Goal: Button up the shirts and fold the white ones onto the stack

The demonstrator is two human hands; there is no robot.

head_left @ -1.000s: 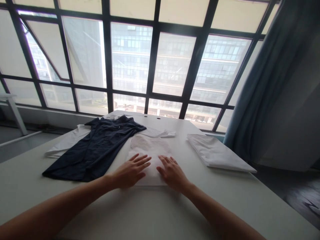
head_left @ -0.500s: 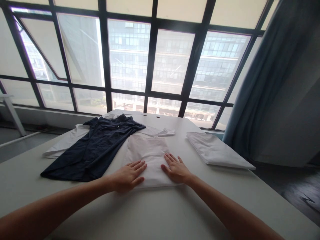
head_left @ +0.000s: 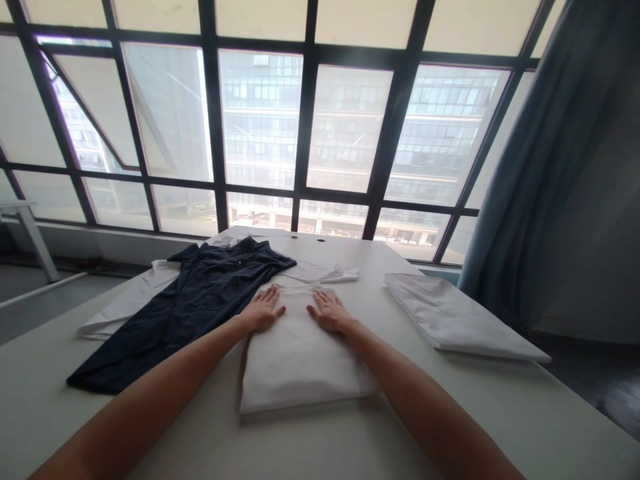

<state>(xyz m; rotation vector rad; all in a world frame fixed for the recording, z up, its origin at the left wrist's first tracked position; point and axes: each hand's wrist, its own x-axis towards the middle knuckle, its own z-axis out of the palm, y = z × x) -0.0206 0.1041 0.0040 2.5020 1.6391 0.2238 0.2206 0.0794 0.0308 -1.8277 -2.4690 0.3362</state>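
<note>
A folded white garment (head_left: pixel 305 367) lies flat on the white table in front of me, its near edge toward me. My left hand (head_left: pixel 262 309) rests palm down on its far left part, fingers stretched out and pointing away. Opposite it, my right hand (head_left: pixel 328 310) lies flat on the far right part, fingers spread. Neither hand grips the cloth. Close to my left hand and forearm, a dark navy shirt (head_left: pixel 200 300) is spread out, partly hidden behind the forearm.
Another folded white garment (head_left: pixel 460 313) lies near the table's right edge. White cloth (head_left: pixel 120 303) shows under the navy shirt, and more white fabric (head_left: pixel 325 271) lies beyond my hands. A blue-grey curtain (head_left: pixel 520 187) hangs at the right. Large windows (head_left: pixel 260 120) stand behind the table (head_left: pixel 200 440).
Both hands have slid forward over the folded white garment, from its near half to its far end. They stay flat and open. My view has shifted slightly.
</note>
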